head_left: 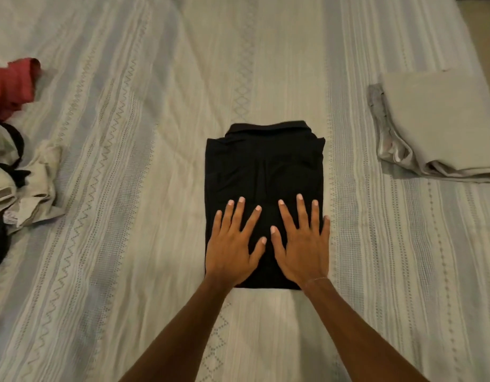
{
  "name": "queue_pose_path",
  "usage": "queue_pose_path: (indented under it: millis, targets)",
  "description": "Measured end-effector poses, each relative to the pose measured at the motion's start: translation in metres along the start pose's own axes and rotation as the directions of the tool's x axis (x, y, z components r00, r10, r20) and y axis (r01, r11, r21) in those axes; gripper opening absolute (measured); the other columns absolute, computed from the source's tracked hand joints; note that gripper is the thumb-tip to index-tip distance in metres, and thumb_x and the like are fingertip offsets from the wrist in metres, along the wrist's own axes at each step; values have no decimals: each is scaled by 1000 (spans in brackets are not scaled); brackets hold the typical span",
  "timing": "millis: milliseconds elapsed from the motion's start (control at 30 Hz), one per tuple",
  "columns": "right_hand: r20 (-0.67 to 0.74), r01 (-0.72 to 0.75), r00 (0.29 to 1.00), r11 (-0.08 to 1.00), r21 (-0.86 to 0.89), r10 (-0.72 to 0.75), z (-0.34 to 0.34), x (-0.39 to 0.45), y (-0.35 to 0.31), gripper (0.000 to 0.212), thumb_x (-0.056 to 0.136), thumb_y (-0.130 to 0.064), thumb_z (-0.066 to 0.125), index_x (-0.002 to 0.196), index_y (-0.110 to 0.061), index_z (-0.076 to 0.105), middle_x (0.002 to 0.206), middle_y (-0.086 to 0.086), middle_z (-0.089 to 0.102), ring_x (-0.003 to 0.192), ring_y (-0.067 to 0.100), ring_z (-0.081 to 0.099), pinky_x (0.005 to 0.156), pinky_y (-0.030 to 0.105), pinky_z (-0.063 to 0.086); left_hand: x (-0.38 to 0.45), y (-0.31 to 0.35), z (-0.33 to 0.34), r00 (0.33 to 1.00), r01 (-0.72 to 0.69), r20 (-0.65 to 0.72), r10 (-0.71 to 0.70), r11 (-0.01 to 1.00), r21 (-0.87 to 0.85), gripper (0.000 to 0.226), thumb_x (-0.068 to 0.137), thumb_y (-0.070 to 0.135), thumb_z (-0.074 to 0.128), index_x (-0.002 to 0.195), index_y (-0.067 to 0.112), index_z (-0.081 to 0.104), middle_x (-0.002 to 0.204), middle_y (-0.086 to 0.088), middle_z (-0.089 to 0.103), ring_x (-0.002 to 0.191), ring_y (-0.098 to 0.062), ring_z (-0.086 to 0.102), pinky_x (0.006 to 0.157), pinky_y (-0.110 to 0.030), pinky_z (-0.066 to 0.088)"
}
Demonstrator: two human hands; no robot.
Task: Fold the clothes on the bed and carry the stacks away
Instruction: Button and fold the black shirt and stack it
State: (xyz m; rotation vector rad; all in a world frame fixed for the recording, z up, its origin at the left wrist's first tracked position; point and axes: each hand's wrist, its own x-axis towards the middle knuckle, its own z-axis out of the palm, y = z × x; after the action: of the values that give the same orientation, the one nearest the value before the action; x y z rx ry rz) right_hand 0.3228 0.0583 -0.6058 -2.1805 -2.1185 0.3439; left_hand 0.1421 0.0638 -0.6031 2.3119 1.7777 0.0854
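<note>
A black collared shirt [263, 166] lies folded into a neat rectangle in the middle of the bed, collar at the far end. My left hand [234, 244] and my right hand [303, 244] rest flat on its near half, side by side, fingers straight and spread. A folded stack of beige and grey clothes [437, 125] sits at the right. At the left edge lies a heap of unfolded clothes: a red garment [12, 84] and a crumpled beige and black pile [17, 177].
The bed [128, 133] is covered by a pale striped bedspread with zigzag patterns, wrinkled in places. Its far right corner shows at the top right, with dark floor beyond.
</note>
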Motion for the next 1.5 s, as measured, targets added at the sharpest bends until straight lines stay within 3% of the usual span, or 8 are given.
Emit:
queue_pose_path:
  millis: [167, 367, 633, 867, 1000, 1100, 1233, 1500]
  targets:
    - [10, 22, 1000, 999, 38, -23, -1, 0, 3, 69, 101, -65, 27, 161, -33, 15, 170, 5, 3, 156, 31, -5, 122, 61, 12, 1, 2, -6, 998, 57, 11, -57, 998, -19, 79, 96, 72, 24, 162, 31, 7, 169, -9, -6, 155, -26, -13, 125, -55, 5]
    - [63, 397, 914, 915, 64, -401, -14, -49, 39, 103, 81, -71, 57, 161, -20, 18, 170, 8, 3, 156, 30, -3, 123, 62, 11, -44, -34, -17, 935, -287, 231, 269, 957, 49, 128, 72, 95, 38, 161, 16, -8, 166, -15, -20, 152, -34, -23, 123, -56, -5]
    - [15, 316, 949, 949, 22, -316, 2, -88, 60, 86, 82, -8, 75, 156, -14, 34, 163, 12, 30, 152, 31, 23, 124, 41, 7, -78, -49, -11, 973, -202, 153, 173, 959, 199, 87, 92, 19, 66, 156, 3, 10, 164, -23, 9, 152, -36, 12, 121, -47, 17]
    - [88, 196, 968, 928, 318, -235, -60, -110, 68, 49, 99, -3, 53, 145, -20, 52, 148, -1, 52, 140, 11, 42, 122, 24, 15, -106, -45, -48, 965, -258, 54, 257, 966, 7, 63, 79, 10, 83, 137, 3, 59, 137, -17, 61, 123, -31, 62, 106, -38, 43]
    - [89, 26, 993, 856, 517, -84, -100, -133, 64, 32, 96, -12, 66, 117, -36, 63, 113, -7, 72, 95, 7, 68, 90, 28, 56, -130, -34, -81, 1000, -4, 5, 7, 883, -469, 32, 91, 15, 72, 123, 11, 68, 112, -2, 73, 99, -10, 68, 95, -26, 54]
    - [90, -90, 995, 745, 661, 40, -133, -146, 54, 7, 88, -34, 72, 95, -33, 70, 88, -19, 73, 89, 1, 68, 82, 19, 54, -146, -24, -109, 987, 73, -57, -149, 739, -670, 10, 90, 15, 75, 101, 16, 74, 85, 17, 72, 80, 0, 67, 73, -11, 50]
    - [77, -172, 981, 628, 759, 176, -148, -147, 38, 32, 81, -50, 68, 87, -19, 73, 80, -8, 74, 81, 5, 70, 70, 16, 53, -146, -12, -126, 953, 193, 34, -302, 514, -836, 13, 98, 26, 63, 105, 18, 69, 90, 13, 73, 92, -6, 69, 78, -17, 54]
    - [98, -185, 968, 397, 899, 230, -100, -116, 6, 35, 94, -32, 66, 129, -31, 60, 117, -19, 69, 109, -6, 64, 91, 12, 52, -87, 7, -102, 864, 200, -9, -503, 361, -911, 36, 104, 41, 44, 131, 21, 57, 114, 14, 65, 106, 9, 61, 86, -8, 48]
